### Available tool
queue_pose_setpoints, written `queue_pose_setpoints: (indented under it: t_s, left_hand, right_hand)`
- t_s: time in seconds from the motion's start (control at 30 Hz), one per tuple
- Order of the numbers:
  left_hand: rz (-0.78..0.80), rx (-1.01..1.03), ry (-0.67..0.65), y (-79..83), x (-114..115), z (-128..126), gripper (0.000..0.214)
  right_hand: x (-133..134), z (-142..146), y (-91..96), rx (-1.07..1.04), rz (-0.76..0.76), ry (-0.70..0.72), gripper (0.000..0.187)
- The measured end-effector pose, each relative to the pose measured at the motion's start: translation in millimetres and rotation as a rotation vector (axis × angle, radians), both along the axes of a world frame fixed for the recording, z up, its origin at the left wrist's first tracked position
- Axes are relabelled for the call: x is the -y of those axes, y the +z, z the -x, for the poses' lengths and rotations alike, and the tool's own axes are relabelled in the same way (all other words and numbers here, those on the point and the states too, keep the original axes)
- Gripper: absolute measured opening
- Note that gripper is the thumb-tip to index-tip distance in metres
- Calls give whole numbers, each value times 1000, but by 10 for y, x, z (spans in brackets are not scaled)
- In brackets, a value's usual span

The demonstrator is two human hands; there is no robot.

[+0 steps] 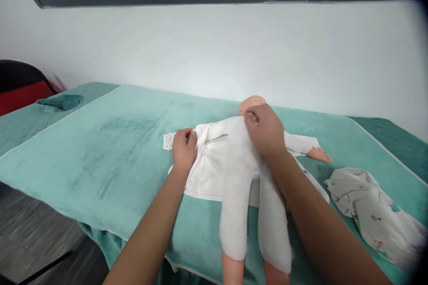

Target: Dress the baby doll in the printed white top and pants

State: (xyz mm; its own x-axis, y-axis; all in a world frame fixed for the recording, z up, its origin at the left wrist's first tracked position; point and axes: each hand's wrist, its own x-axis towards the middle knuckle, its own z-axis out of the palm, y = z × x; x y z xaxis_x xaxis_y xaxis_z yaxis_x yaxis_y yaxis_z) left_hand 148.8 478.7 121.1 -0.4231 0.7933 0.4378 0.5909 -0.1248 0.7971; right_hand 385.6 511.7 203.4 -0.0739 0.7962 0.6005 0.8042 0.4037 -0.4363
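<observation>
A baby doll (251, 104) lies on its back on a teal towel (117, 142), legs toward me. It wears a white garment (230, 164) that lies open on the left side. My left hand (183, 148) pinches the garment's open left flap near the sleeve, fingers closed on the cloth. My right hand (264, 130) rests on the doll's chest just below its head, fingers curled on the garment's neckline. The doll's bare hand (320, 155) sticks out of the right sleeve, and its bare feet (234, 269) show at the bottom.
A second, patterned baby garment (371, 211) lies crumpled on the towel at the right. A folded dark teal cloth (60, 101) sits at the far left. A black and red chair (20, 84) stands beyond the left edge. A white wall runs behind the table.
</observation>
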Motion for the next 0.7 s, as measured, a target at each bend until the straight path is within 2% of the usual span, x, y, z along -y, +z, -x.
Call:
queue_pose_setpoints:
  t_s: [0.13,0.2,0.33,0.53,0.6,0.7]
  left_hand:
    - [31,-287,2,-22,-20,-11,29]
    - [31,-377,9,-17,-17,-32,28]
    - [-12,-459,25,-11,4,-51,21]
    - [-63,-413,-6,31,54,-87,21]
    - [-59,-307,-12,76,74,-136,20]
    - [-32,13,-77,187,81,-245,20]
  right_hand:
    - [121,-577,-249,-106,211,-319,30]
    - [181,-743,-373,-143,318,-356,36]
    - [238,-790,-477,-249,377,-331,42]
    - [179,-659,-424,-693,494,-179,59]
    - [188,-618,-404,-788,496,-128,61]
    - [227,-563,-414,-900,509,-3,68]
